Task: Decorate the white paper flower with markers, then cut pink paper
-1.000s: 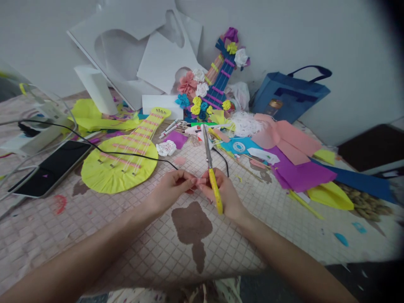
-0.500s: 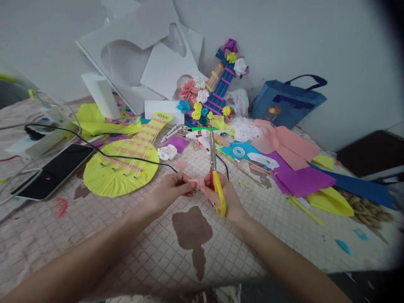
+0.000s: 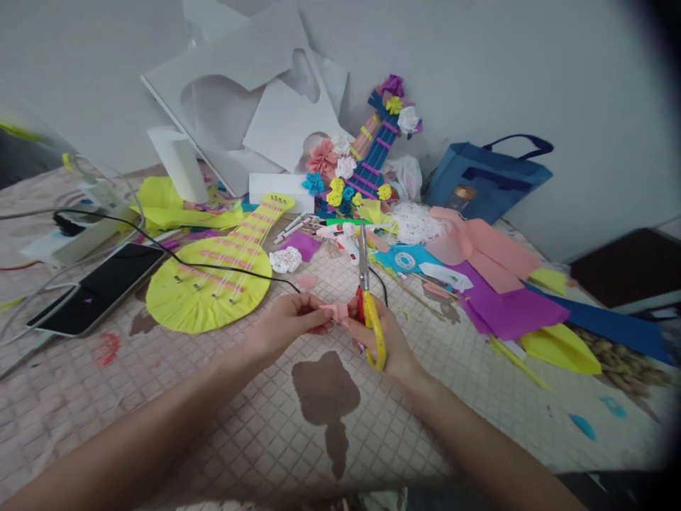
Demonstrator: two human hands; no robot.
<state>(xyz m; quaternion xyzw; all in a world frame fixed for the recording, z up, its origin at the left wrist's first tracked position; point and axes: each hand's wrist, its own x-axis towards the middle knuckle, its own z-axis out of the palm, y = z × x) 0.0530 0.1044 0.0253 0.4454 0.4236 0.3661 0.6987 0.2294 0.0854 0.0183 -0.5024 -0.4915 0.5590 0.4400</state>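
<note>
Between my two hands is a small piece of pink paper, pinched at both ends. My left hand is closed, with thumb and fingertips on the paper's left end. My right hand grips its right end with thumb and finger. Scissors with yellow and red handles also hang in the right hand, blades pointing up and away from me. To the left lies a yellow paper guitar with pink strips and white strings. A crumpled white paper flower sits just beyond my left hand.
A glue gun lies behind the scissors. A black cable crosses the yellow guitar. At left is a phone; at right are purple paper and a blue bag. A flower-covered blue guitar leans at the back.
The whole view has shifted slightly, so things appear a little lower and to the right. Both hands still hold the pink paper, its right end showing a bit more.
</note>
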